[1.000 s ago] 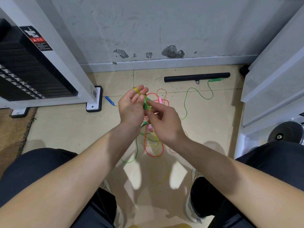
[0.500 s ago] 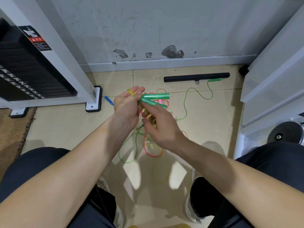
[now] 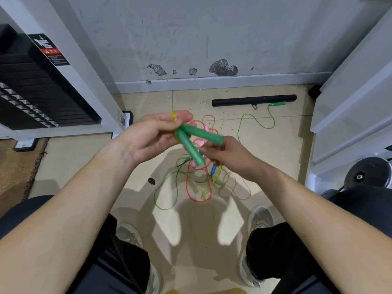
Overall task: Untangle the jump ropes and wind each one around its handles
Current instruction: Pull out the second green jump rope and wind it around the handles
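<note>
Step in hand, as I judge it: pairing up the handles of one rope ahead of winding. The left hand [image 3: 152, 136] grips the near ends of two green handles [image 3: 201, 134], fingers curled round them, and a turn of yellow cord [image 3: 174, 116] sits over its forefinger. The right hand [image 3: 227, 158] pinches the far ends of the same handles with fingers narrow; the handles splay apart into a V and are not yet side by side. I cannot tell for certain which cord runs from them. Both are held up over the middle of the floor [image 3: 84, 162], well clear of it. Directly below lies the tangle [image 3: 206, 193]: a pink cord [image 3: 187, 185], a green cord [image 3: 165, 205] and pale yellow loops crossing one another, with a blue handle [image 3: 214, 171] in among them. A third green handle [image 3: 277, 103] lies near the far edge of the floor, just beside a black bar [image 3: 254, 100], its own thin green cord trailing back toward the heap. Very little of the task appears done; no rope is wound. The next move calls for closing the two handles parallel in one hand, then drawing their cord free of the heap with the other. Risk: pulling hard could tighten the crossings below.
</note>
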